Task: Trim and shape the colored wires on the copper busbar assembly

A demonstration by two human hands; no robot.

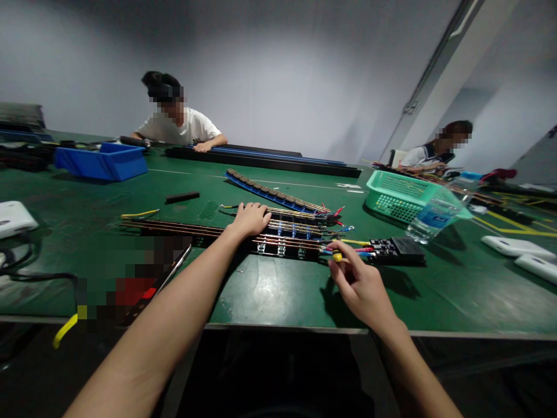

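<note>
Yellow-and-black piece [337,255] pinched between right hand [357,283] fingers, at wired end of long strip assembly [287,247] on green surface [270,296]. Left hand [251,220] flat atop assembly, fingers slightly spread. Black connector block [398,251] just right. Beyond: curved blue-backed strip [274,193], green basket [402,198], water bottle [430,219] leaning against it.

The tabletop [270,293] looks smooth and glossy at lower centre. At right, 1 clear plastic bottle [430,217] shines.
</note>
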